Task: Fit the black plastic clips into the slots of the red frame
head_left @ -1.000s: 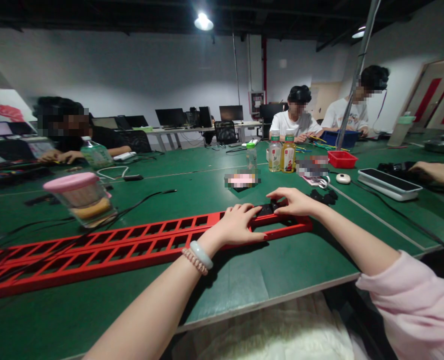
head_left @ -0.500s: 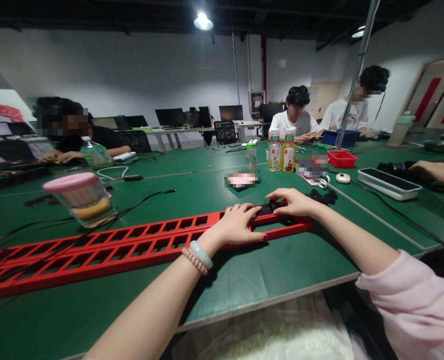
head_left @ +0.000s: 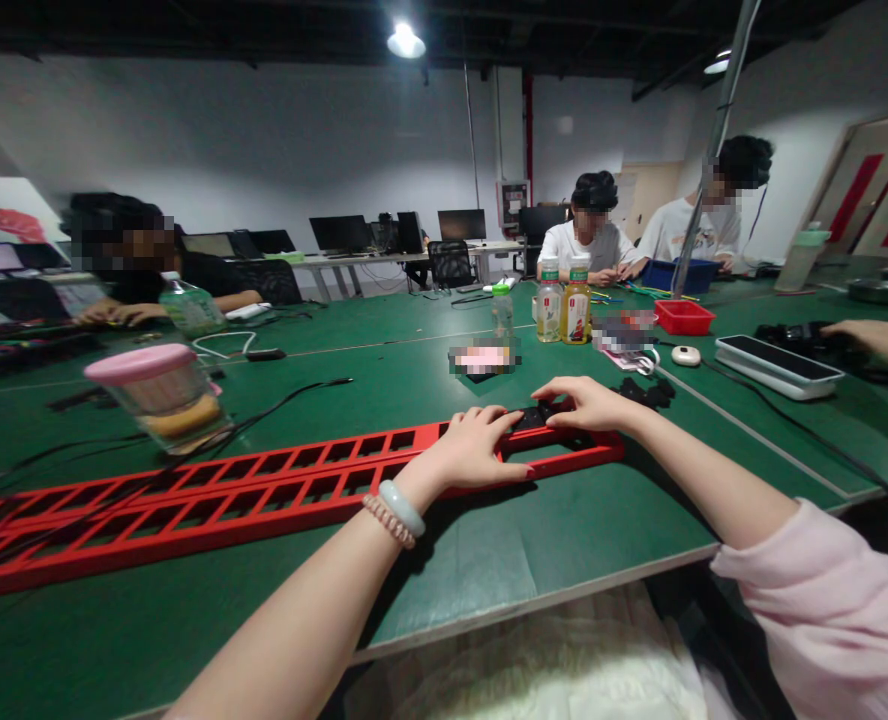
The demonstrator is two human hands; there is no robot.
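1. At the 3 o'clock end of the red frame (head_left: 264,520), right hand (head_left: 585,403) curls narrowly about a black piece (head_left: 532,419); firm pinch or mere press, cannot tell.
2. Left hand (head_left: 465,452), toward 8 o'clock, spread wide over the frame, fingertips by the piece.
3. Step in hand, my judgement: working the piece at the far rail. Next move seems to call for a steadied frame, fine fingertip control.
4. Loose black pieces (head_left: 645,393) at 2 o'clock; amber bottle (head_left: 577,308) at 12; pink-lidded cup (head_left: 160,398) at 9.
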